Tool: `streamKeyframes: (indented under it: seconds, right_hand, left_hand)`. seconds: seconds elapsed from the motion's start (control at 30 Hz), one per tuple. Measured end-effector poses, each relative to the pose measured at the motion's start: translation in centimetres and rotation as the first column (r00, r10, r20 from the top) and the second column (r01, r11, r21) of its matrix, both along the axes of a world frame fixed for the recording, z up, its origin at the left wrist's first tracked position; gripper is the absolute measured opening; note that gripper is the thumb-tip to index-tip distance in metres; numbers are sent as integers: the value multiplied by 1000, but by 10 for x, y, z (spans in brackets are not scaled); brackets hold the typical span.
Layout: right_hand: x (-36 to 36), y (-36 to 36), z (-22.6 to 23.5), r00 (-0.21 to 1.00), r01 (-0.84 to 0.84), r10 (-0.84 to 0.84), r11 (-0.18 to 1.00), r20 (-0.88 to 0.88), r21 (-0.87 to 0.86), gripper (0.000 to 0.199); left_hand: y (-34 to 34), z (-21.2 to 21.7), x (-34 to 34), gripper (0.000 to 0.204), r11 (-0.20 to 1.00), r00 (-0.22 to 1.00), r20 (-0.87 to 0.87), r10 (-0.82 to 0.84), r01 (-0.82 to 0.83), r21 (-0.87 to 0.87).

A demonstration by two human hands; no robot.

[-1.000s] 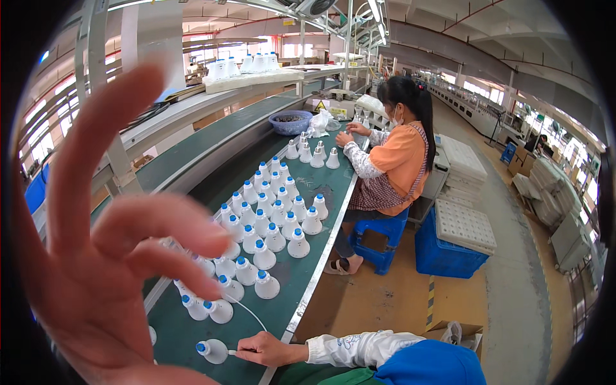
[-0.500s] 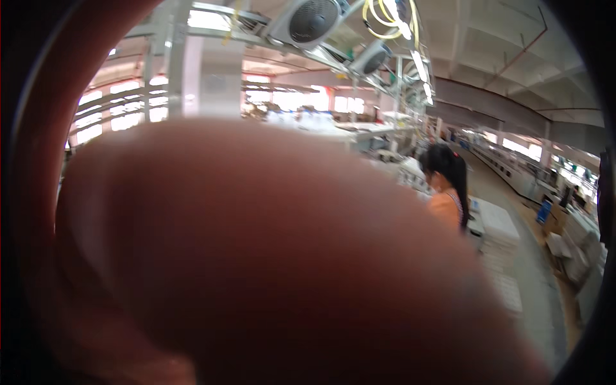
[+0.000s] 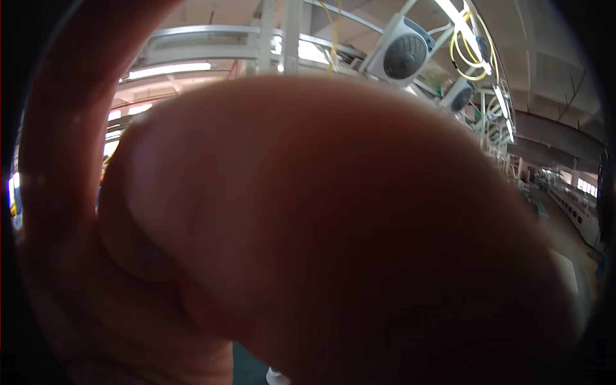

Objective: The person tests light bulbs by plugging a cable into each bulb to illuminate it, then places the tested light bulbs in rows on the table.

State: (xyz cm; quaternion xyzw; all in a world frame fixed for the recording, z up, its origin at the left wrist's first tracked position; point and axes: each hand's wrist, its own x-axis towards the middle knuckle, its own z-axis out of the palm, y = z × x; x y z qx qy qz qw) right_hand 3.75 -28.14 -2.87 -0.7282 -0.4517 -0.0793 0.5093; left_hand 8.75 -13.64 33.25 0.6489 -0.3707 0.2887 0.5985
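Observation:
A hand held right up against the camera, by its place apparently my left hand (image 3: 256, 192), covers most of the picture. It is dark and out of focus. One finger runs up the left rim, and a thick, rounded part of the hand arches across the middle to the lower right. The palm side shows at the lower left. Whether these fingers grip anything is hidden. My right hand cannot be made out. Below the hand, a small white object (image 3: 277, 377) peeks out beside a dark green surface (image 3: 247, 366); its kind is hidden.
Overhead, a metal frame (image 3: 212, 30) carries a grey-and-white fan (image 3: 404, 54), with a second fan (image 3: 459, 95) farther off. Coiled yellow hose (image 3: 471, 58) hangs near lit tube lamps. At the far right stands a long white machine line (image 3: 574, 208) beside an aisle.
The view has tilted up and swung left, so the fans and hose sit farther right. The hand covers more of the scene, and the seated person in orange is out of sight.

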Motion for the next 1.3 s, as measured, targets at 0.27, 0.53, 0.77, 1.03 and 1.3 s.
streamKeyframes:
  seconds: [0.27,0.53,0.77,1.03,1.3]
  right_hand:
    - [-6,19,0,999,23,-23,1000,-25,15,11]
    - [11,10,-3,995,-6,7,1000,101,-7,8]
    - [23,7,-19,939,47,-32,998,341,-37,10]
    - [20,13,-16,779,21,-19,1000,-627,-5,14]
    - [23,10,-10,847,49,-56,998,-529,-27,14]
  left_hand:
    - [37,52,-34,101,989,980,146,138,-145,33]
    - [45,15,-36,98,957,953,158,258,-274,93]
    - [46,-21,-68,96,924,908,240,344,-373,85]
    - [44,-52,-54,94,874,869,340,359,-442,204]
    - [47,-65,-52,91,848,848,364,385,-481,224]
